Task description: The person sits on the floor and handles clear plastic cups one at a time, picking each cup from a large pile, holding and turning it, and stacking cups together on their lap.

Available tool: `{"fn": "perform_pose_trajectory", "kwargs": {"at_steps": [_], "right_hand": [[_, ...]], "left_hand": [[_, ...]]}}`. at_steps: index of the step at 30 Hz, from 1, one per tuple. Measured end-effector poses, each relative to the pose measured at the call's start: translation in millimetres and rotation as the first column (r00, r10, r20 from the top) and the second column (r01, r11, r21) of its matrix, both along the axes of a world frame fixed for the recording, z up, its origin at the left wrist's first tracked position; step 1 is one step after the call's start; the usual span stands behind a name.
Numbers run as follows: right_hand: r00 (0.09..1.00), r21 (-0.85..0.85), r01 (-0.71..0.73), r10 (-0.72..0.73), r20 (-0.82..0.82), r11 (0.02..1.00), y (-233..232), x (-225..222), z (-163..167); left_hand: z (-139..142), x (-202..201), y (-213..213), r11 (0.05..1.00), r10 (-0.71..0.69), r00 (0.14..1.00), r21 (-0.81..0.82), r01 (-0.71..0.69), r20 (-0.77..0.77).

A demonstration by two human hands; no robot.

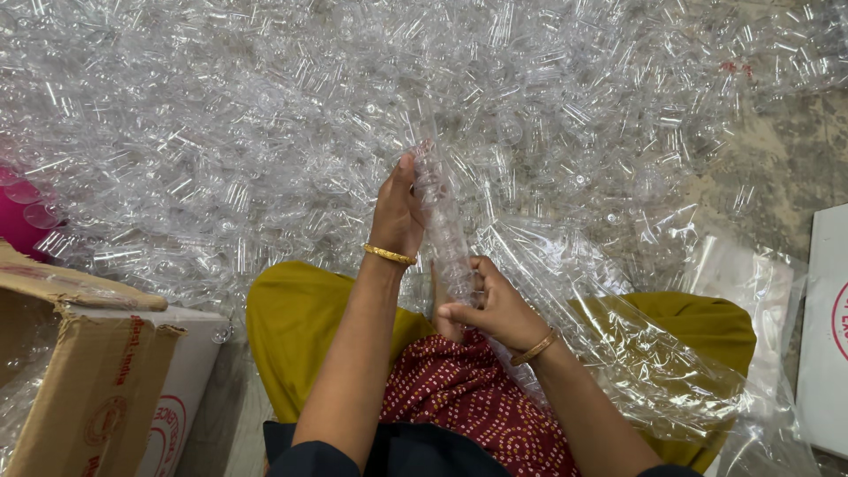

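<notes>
Fingers (459, 311) of the right hand (495, 309) curled around the lower end of a stack of clear plastic cups (442, 221), inside a thin clear sleeve (618, 344); left hand (397, 212) clasped about the upper part. Long axis from 12 to 6 o'clock, tilted slightly, rising away from the lap. Both hands on it, right nearer the body. Loose clear cups (265, 132) heaped across the floor from 9 through 2 o'clock. Cardboard box (88, 380) at 8 o'clock.
</notes>
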State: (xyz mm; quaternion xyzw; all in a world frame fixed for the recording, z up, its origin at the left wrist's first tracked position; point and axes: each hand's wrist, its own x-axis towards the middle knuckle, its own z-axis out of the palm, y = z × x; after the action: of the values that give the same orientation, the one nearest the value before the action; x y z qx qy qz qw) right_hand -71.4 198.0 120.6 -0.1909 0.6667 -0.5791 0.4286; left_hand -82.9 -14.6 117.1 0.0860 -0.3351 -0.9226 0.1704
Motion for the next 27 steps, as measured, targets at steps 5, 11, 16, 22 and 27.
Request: {"fn": "perform_pose_trajectory", "kwargs": {"at_steps": [5, 11, 16, 22, 27], "right_hand": [[0.983, -0.081, 0.021, -0.006, 0.182, 0.996, 9, -1, -17], [0.983, -0.06, 0.063, -0.052, 0.174, 0.996, 11, -4, -34], [0.991, 0.021, 0.116, -0.117, 0.072, 0.993, 9, -4, -30], [0.978, 0.013, 0.163, -0.16, -0.133, 0.987, 8, -5, -24], [0.968, 0.108, 0.179, -0.156, -0.199, 0.978, 9, -5, -27]], "left_hand": [[3, 1, 0, 0.998, 0.028, 0.999, -0.059, -0.03, -0.027], [5, 0, 0, 0.997, 0.017, 0.999, -0.074, -0.02, -0.051], [-5, 2, -3, 0.994, -0.072, 0.993, -0.08, 0.079, 0.095], [-19, 4, -8, 0.925, -0.076, 0.99, -0.363, 0.115, 0.12], [-10, 1, -20, 0.943, 0.011, 0.985, -0.328, 0.048, 0.173]]}}
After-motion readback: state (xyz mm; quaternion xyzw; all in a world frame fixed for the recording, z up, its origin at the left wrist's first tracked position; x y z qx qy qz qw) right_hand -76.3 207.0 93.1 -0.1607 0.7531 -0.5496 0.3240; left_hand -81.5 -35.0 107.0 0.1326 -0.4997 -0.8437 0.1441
